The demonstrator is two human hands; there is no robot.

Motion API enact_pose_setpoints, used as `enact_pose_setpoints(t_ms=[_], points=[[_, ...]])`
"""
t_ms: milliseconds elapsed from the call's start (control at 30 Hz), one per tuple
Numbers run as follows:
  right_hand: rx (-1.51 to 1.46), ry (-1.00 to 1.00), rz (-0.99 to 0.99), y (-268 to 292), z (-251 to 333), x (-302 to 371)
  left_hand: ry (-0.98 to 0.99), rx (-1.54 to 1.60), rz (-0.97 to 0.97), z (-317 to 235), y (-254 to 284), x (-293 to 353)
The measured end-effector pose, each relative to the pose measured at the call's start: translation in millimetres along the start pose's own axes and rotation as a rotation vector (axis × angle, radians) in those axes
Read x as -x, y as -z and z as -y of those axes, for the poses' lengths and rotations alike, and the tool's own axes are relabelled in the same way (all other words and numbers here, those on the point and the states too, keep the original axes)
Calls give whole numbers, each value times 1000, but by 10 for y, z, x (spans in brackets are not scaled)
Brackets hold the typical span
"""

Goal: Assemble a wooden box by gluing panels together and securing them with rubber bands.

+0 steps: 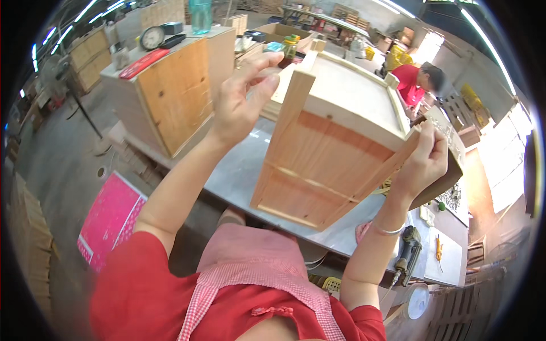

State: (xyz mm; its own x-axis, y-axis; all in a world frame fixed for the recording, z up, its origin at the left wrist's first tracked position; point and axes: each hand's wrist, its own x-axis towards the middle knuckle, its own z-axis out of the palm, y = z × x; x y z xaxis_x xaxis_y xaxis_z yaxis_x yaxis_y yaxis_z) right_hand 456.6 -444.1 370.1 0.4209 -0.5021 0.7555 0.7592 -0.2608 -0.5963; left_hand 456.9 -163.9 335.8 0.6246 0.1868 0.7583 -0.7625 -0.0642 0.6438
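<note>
A small unpainted wooden cabinet with corner posts stands tilted in view on the grey worktable in front of me. By its upper left post, my left hand is raised with thumb and forefinger apart and nothing visible between them. My right hand has its fingers closed on the top end of the cabinet's right post. Just beyond my left fingertips stands a glass jar with a green and yellow top.
Left stands a larger wooden cabinet carrying a dial gauge, a red flat case and a bottle. A nail gun and an orange-handled screwdriver lie at right, near a cardboard box. A person in red works beyond.
</note>
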Motion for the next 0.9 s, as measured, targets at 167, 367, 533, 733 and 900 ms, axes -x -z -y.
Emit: enact_pose_setpoints(t_ms=[167, 367, 533, 733, 900], points=[[-28, -32, -41, -76, -27, 53, -641, -321, 173, -49, 8, -216], [9, -23, -158, -150, 49, 84, -643, -347, 262, -41, 47, -313], [150, -89, -198, -223, 216, 105, -669, -167, 365, 5, 147, -346], [466, -192, -245, -293, 265, 100, -268, -55, 336, 266, 148, -968], [417, -296, -410, -479, 279, 79, 483, 269, 382, 794, -316, -1752]])
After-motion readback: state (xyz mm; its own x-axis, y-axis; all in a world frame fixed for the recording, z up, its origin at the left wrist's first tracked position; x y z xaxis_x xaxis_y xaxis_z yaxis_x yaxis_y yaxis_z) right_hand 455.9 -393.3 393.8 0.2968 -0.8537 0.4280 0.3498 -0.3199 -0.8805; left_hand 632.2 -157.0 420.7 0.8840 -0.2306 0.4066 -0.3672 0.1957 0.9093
